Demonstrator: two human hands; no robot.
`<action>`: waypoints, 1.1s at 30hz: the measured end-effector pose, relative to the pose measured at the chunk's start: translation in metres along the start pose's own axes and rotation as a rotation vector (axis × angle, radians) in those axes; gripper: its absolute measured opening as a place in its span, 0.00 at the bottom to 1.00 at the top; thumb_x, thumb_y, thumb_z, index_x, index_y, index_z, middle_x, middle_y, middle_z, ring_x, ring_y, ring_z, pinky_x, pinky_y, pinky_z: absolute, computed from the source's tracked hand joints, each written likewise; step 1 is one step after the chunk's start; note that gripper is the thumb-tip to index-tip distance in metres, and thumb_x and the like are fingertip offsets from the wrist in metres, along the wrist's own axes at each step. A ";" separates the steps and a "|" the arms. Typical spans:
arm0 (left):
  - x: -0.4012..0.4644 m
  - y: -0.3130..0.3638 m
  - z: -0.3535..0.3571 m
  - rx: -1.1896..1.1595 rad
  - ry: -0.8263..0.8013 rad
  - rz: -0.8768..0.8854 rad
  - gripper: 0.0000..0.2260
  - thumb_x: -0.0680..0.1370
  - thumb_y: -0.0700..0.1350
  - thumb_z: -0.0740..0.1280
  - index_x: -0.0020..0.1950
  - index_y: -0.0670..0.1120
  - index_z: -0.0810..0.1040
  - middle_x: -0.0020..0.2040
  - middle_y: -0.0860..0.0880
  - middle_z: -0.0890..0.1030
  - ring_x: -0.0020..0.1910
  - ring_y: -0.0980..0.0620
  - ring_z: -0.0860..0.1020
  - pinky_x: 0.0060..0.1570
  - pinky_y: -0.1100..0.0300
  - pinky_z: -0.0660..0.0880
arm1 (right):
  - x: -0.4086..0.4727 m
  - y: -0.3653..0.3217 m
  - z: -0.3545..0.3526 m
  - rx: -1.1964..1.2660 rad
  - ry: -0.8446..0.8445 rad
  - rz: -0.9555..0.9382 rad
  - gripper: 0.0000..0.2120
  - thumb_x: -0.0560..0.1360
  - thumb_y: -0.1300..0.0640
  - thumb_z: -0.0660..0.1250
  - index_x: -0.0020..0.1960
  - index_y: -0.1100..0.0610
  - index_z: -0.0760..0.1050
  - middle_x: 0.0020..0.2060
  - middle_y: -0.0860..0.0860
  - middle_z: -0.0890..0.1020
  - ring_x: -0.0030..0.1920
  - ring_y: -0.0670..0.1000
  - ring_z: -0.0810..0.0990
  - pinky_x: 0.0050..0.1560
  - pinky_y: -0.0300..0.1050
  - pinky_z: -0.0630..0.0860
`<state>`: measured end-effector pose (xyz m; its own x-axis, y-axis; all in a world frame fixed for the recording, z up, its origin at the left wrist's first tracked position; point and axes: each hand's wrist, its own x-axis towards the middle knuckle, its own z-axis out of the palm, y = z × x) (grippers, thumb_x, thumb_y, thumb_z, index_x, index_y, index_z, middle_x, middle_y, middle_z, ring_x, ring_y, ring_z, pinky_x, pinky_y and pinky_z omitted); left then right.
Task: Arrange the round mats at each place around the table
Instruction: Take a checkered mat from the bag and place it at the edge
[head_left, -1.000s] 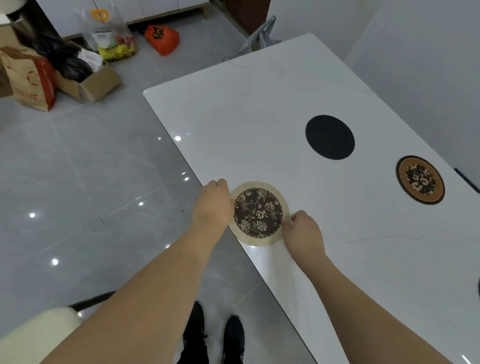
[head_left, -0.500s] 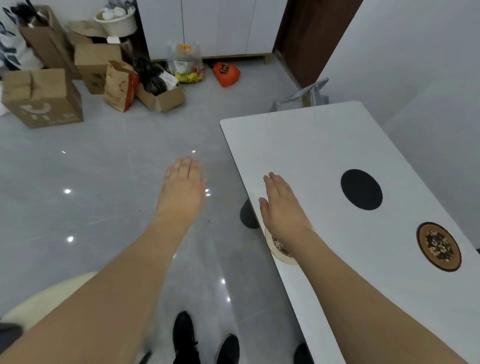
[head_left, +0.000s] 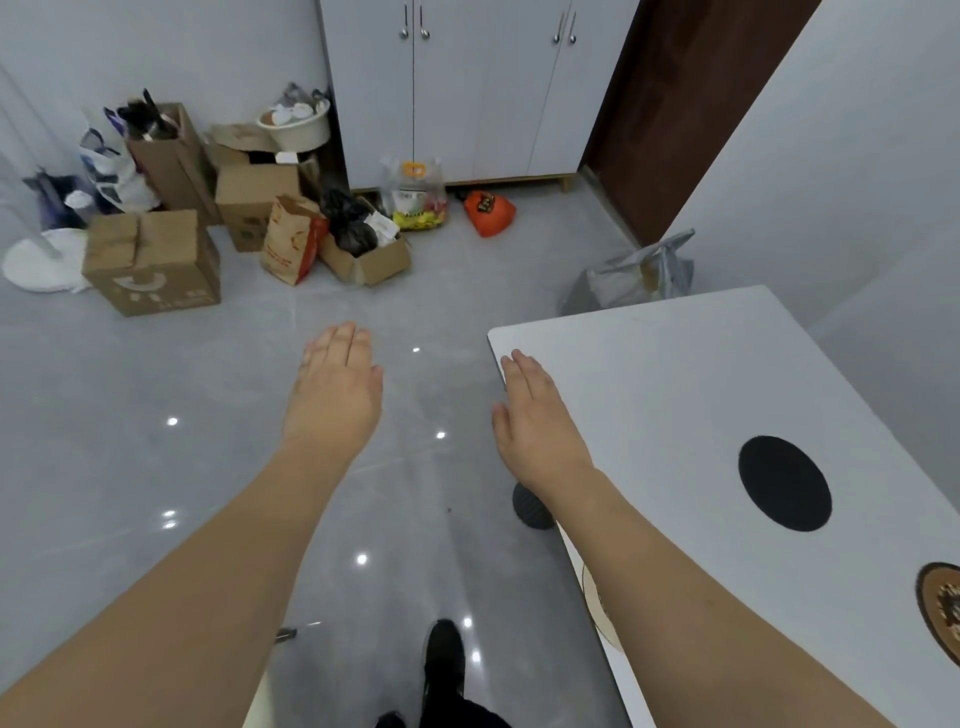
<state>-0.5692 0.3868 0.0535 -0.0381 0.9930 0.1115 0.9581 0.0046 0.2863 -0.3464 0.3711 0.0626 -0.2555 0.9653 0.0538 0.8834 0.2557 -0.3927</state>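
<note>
A plain black round mat (head_left: 784, 483) lies on the white table (head_left: 675, 374). A brown-rimmed patterned mat (head_left: 943, 608) sits at the right edge of view, partly cut off. Only a thin beige sliver of the floral mat (head_left: 597, 610) shows at the table's near edge; my right forearm covers the rest. My left hand (head_left: 335, 389) hovers flat over the floor, left of the table, holding nothing. Over the table's left edge near its far corner, my right hand (head_left: 535, 415) is flat and holds nothing.
Cardboard boxes (head_left: 150, 260), a paper bag (head_left: 291, 239) and plastic bags (head_left: 415, 197) are piled on the grey floor by white cabinets (head_left: 467, 88). A grey bag (head_left: 644, 270) lies beyond the table's far end. A dark table leg foot (head_left: 530, 506) stands below the edge.
Both hands let go of the floral mat on the table edge and lifted, fingers out flat. The view swung up and along the table toward its far end.
</note>
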 end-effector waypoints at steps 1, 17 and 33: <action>0.010 -0.001 -0.002 0.002 -0.002 -0.007 0.21 0.81 0.44 0.58 0.72 0.37 0.64 0.73 0.37 0.65 0.73 0.39 0.61 0.75 0.45 0.54 | 0.012 0.001 0.001 0.002 0.001 -0.002 0.25 0.80 0.60 0.56 0.74 0.66 0.58 0.76 0.62 0.59 0.76 0.59 0.56 0.77 0.50 0.52; 0.232 -0.058 -0.009 -0.016 -0.028 0.139 0.21 0.81 0.44 0.57 0.73 0.38 0.63 0.74 0.40 0.64 0.75 0.41 0.59 0.75 0.46 0.53 | 0.205 -0.015 0.014 0.023 0.027 0.207 0.25 0.81 0.57 0.55 0.76 0.63 0.56 0.76 0.58 0.59 0.77 0.55 0.54 0.77 0.48 0.52; 0.451 0.010 0.016 0.000 -0.132 0.569 0.21 0.81 0.44 0.58 0.72 0.36 0.63 0.72 0.37 0.66 0.73 0.38 0.61 0.75 0.46 0.55 | 0.327 0.059 -0.020 0.046 0.244 0.615 0.25 0.80 0.58 0.55 0.75 0.64 0.57 0.76 0.58 0.61 0.77 0.55 0.56 0.77 0.51 0.54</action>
<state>-0.5725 0.8363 0.0917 0.5186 0.8453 0.1281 0.8172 -0.5342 0.2164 -0.3695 0.7028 0.0753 0.3907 0.9205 0.0116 0.8210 -0.3427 -0.4565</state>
